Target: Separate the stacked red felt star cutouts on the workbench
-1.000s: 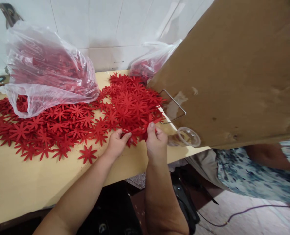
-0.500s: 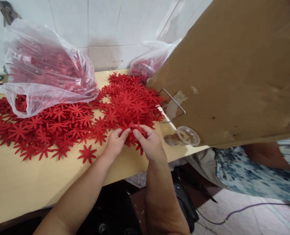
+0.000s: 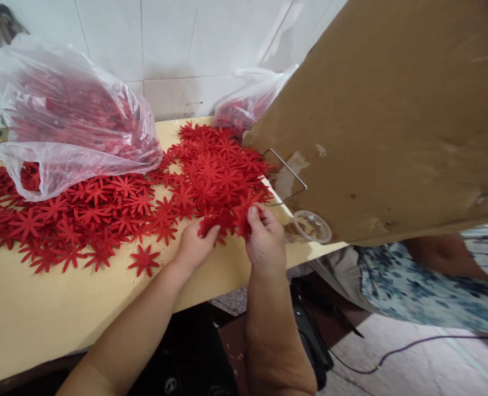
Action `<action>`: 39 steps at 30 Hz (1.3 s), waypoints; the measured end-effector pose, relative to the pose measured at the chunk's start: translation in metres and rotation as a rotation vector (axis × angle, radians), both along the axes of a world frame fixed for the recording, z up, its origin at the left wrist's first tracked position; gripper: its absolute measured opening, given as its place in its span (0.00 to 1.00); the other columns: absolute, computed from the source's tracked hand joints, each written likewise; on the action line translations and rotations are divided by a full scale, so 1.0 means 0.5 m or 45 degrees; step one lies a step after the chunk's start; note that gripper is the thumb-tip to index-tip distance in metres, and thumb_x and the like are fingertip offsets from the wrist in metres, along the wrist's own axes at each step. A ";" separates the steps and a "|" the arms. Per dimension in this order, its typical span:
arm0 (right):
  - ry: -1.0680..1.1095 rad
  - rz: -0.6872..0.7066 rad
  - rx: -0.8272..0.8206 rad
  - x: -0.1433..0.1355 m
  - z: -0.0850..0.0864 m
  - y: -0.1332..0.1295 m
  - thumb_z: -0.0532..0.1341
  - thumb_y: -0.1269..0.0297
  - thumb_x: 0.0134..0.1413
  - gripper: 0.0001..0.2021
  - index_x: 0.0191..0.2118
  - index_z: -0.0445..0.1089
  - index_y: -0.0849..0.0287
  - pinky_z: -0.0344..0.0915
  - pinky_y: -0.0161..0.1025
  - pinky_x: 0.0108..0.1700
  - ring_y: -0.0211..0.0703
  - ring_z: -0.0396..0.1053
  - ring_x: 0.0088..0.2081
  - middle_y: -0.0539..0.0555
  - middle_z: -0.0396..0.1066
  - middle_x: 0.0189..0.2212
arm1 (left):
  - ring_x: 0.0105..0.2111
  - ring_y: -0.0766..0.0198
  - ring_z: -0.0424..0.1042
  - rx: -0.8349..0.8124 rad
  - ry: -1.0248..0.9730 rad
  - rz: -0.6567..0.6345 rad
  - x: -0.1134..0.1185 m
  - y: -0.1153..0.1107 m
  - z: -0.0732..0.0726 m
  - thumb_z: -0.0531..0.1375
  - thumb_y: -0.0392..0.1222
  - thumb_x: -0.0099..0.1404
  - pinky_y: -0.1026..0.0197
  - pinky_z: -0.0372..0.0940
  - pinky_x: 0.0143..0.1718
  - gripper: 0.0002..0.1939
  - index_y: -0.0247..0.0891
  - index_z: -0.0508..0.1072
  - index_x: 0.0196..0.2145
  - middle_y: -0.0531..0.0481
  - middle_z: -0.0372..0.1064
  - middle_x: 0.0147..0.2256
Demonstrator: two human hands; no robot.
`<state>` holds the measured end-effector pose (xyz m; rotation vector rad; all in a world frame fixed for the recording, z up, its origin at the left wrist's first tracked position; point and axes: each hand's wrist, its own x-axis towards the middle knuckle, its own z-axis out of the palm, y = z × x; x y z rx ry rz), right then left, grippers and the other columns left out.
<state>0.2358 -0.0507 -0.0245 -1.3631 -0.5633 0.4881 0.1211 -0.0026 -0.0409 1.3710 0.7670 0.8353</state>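
Red flower-shaped pieces [image 3: 210, 170] lie heaped in the middle of the table, in front of my hands. My right hand [image 3: 264, 231] pinches a red flower piece [image 3: 242, 215] between thumb and fingers, raised at the heap's near edge. Just left of it, my left hand [image 3: 196, 242] has its fingers closed on red flower pieces [image 3: 209, 223]; how many is hidden. A wider spread of such pieces [image 3: 74, 220] covers the table on the left, and a single flower [image 3: 143, 260] lies apart near my left wrist.
A clear plastic bag of red pieces [image 3: 82, 115] rests on the left spread; another bag [image 3: 247, 99] is at the back. A large cardboard sheet [image 3: 392, 126] leans on the right, beside a wire loop [image 3: 295, 176] and plastic cup [image 3: 313, 226]. A person in patterned clothing [image 3: 425, 280] sits behind it.
My hands have moved apart. My right hand has shifted slightly right with a flower piece between its fingers, while my left hand stays by the heap. The view has shifted slightly.
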 end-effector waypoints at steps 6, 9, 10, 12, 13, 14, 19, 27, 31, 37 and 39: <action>0.261 0.073 0.116 -0.009 0.005 -0.001 0.67 0.60 0.33 0.12 0.28 0.68 0.57 0.65 0.36 0.33 0.34 0.67 0.28 0.47 0.69 0.26 | 0.30 0.64 0.69 0.126 0.162 -0.069 -0.007 0.004 -0.005 0.55 0.46 0.57 0.62 0.63 0.35 0.12 0.35 0.72 0.32 0.47 0.72 0.29; 0.188 -0.009 0.091 -0.014 0.010 -0.002 0.65 0.59 0.37 0.11 0.28 0.67 0.59 0.64 0.35 0.29 0.32 0.64 0.24 0.47 0.67 0.22 | 0.24 0.66 0.67 0.145 0.230 -0.103 -0.011 0.004 -0.007 0.54 0.50 0.57 0.63 0.63 0.30 0.15 0.34 0.71 0.26 0.49 0.69 0.22; 0.178 -0.024 0.079 -0.015 0.011 -0.001 0.64 0.58 0.38 0.11 0.27 0.67 0.59 0.62 0.34 0.26 0.31 0.61 0.21 0.45 0.65 0.20 | 0.23 0.67 0.66 0.142 0.246 -0.116 -0.012 0.003 -0.007 0.53 0.51 0.57 0.64 0.62 0.29 0.17 0.34 0.71 0.24 0.50 0.68 0.20; 0.180 -0.045 0.072 -0.014 0.011 0.000 0.63 0.57 0.40 0.11 0.27 0.65 0.58 0.57 0.33 0.20 0.29 0.54 0.15 0.43 0.60 0.16 | 0.21 0.68 0.65 0.126 0.264 -0.113 -0.012 0.002 -0.006 0.52 0.53 0.57 0.64 0.62 0.27 0.20 0.34 0.69 0.21 0.51 0.66 0.18; 0.183 -0.054 0.079 -0.014 0.011 0.000 0.62 0.56 0.41 0.11 0.27 0.64 0.58 0.55 0.32 0.18 0.28 0.51 0.14 0.42 0.58 0.15 | 0.22 0.68 0.66 0.118 0.258 -0.099 -0.012 0.001 -0.004 0.52 0.53 0.57 0.64 0.62 0.28 0.19 0.34 0.69 0.22 0.51 0.66 0.19; 0.184 -0.062 0.088 -0.013 0.010 0.000 0.62 0.56 0.41 0.11 0.27 0.63 0.58 0.53 0.32 0.17 0.28 0.50 0.14 0.42 0.57 0.15 | 0.23 0.67 0.67 0.109 0.240 -0.077 -0.011 0.000 -0.003 0.53 0.53 0.57 0.64 0.63 0.29 0.18 0.34 0.70 0.24 0.50 0.68 0.21; 0.201 -0.014 0.078 -0.009 0.008 -0.002 0.64 0.60 0.38 0.11 0.29 0.64 0.57 0.58 0.31 0.21 0.29 0.58 0.19 0.44 0.63 0.21 | 0.37 0.64 0.69 0.031 0.103 -0.075 -0.003 -0.006 0.011 0.57 0.45 0.55 0.60 0.64 0.41 0.16 0.34 0.69 0.40 0.44 0.71 0.38; 0.245 0.082 -0.005 -0.009 -0.008 0.000 0.65 0.62 0.36 0.12 0.31 0.69 0.59 0.65 0.40 0.40 0.36 0.68 0.31 0.50 0.71 0.30 | 0.42 0.61 0.68 -0.019 0.019 -0.150 -0.001 -0.017 0.022 0.55 0.41 0.57 0.57 0.61 0.47 0.16 0.31 0.68 0.43 0.40 0.70 0.42; 0.197 -0.006 0.030 -0.004 -0.011 0.006 0.66 0.63 0.34 0.12 0.31 0.69 0.59 0.64 0.41 0.42 0.36 0.68 0.33 0.49 0.71 0.30 | 0.41 0.62 0.69 0.050 0.078 -0.144 0.000 -0.018 0.013 0.55 0.41 0.57 0.57 0.63 0.45 0.15 0.33 0.69 0.42 0.42 0.70 0.41; 0.153 -0.093 0.026 0.003 -0.001 0.011 0.66 0.62 0.34 0.13 0.30 0.69 0.60 0.66 0.43 0.38 0.39 0.69 0.30 0.51 0.72 0.29 | 0.40 0.62 0.69 0.091 0.157 -0.093 -0.003 -0.018 0.012 0.55 0.42 0.57 0.57 0.64 0.44 0.18 0.36 0.68 0.45 0.44 0.71 0.41; 0.073 -0.092 -0.027 0.006 -0.001 0.013 0.65 0.61 0.35 0.11 0.29 0.70 0.60 0.66 0.42 0.38 0.39 0.68 0.29 0.51 0.72 0.27 | 0.40 0.61 0.69 0.096 0.145 -0.076 -0.004 -0.018 0.014 0.55 0.42 0.57 0.57 0.64 0.45 0.19 0.36 0.67 0.46 0.44 0.70 0.42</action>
